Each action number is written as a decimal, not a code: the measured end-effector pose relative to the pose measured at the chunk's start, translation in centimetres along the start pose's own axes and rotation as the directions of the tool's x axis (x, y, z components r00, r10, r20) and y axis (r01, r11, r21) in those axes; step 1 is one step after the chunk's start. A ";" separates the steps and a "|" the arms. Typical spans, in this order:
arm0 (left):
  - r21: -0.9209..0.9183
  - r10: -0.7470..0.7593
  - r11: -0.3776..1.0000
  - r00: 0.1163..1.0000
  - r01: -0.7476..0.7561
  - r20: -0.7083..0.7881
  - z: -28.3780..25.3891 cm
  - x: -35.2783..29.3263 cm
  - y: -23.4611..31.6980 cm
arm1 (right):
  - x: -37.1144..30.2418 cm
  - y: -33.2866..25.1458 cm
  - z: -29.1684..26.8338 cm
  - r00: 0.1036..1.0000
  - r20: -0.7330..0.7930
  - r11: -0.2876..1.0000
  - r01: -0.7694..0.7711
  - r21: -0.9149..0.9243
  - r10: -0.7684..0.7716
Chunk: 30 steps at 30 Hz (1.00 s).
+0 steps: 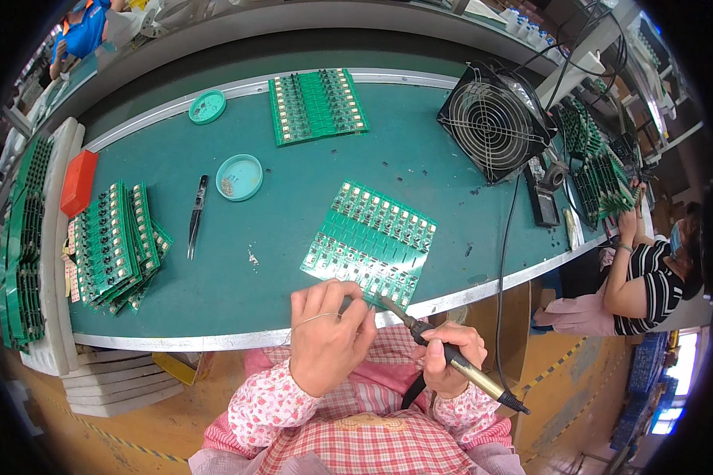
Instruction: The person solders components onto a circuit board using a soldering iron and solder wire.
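Observation:
My right hand grips a soldering iron by its dark and brass-coloured handle. The iron's tip points up and left, onto the near edge of a green circuit board panel lying askew on the bench. Just left of that tip, my left hand rests at the panel's near edge with curled fingers, thumb and forefinger close together. A thin silvery wire runs across these fingers; its end near the iron is too small to make out. Rows of small pale and dark parts cover the panel.
Beyond lie another panel and two round teal dishes. Black tweezers lie left, beside stacked panels and a red box. A fan stands right, near the iron's cable. A co-worker sits at right.

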<state>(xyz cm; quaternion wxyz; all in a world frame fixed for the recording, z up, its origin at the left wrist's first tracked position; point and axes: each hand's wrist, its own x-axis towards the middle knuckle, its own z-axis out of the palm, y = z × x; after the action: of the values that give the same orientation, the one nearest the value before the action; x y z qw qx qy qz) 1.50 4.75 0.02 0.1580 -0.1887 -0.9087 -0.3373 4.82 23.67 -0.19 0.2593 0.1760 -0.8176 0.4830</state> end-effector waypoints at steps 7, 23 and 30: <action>0.009 -0.005 1.000 1.000 0.005 0.001 0.1 0.1 0.0 | 0.5 0.3 -0.1 0.997 0.040 0.998 0.067 0.003 -0.067; -0.028 0.037 0.999 0.999 -0.036 0.039 -0.3 -0.1 -0.5 | 1.1 -0.1 -0.6 0.911 0.283 0.927 0.348 -0.141 -0.299; -0.047 0.057 0.997 0.998 -0.056 0.015 -0.3 -0.4 -0.5 | -0.2 0.1 -1.7 0.999 0.018 0.999 0.049 0.020 -0.049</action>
<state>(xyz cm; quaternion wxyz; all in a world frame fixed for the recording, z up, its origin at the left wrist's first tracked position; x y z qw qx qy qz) 1.63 4.07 -0.17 0.1557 -0.2204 -0.8962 -0.3521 5.34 25.17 0.35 0.2618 0.2028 -0.8106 0.4830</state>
